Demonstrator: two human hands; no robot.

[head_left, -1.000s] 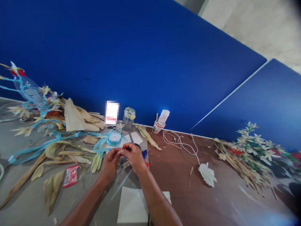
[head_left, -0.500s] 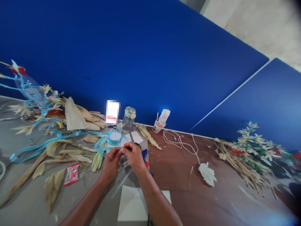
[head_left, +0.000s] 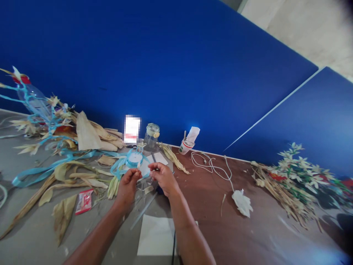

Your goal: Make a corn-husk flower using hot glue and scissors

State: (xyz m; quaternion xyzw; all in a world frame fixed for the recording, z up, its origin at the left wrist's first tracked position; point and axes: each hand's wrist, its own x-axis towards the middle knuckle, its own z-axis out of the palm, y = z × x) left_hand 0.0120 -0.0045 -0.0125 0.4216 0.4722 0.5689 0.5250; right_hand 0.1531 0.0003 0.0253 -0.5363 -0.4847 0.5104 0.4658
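Note:
My left hand [head_left: 128, 185] and my right hand [head_left: 164, 177] hover over the grey table [head_left: 35, 228], a short gap between them. Both are pinched closed at the fingertips. Something thin and pale seems to run between the two pinches, too small to name. Just beyond my fingers sits a spool of light blue ribbon [head_left: 134, 159], its loose ribbon [head_left: 52, 167] trailing left across the table. Dried corn husks [head_left: 91, 138] lie around it.
A glass jar [head_left: 151, 135], a paper cup [head_left: 185, 146] and a white cable [head_left: 211, 166] stand near the blue partition [head_left: 165, 73]. White paper [head_left: 156, 235] lies close to me. A red packet [head_left: 83, 201] is at left, husk flowers [head_left: 292, 176] at right.
My hands were pinched together at one spot; now they have drawn apart sideways, the right hand shifting right and slightly away. The view tilted a little.

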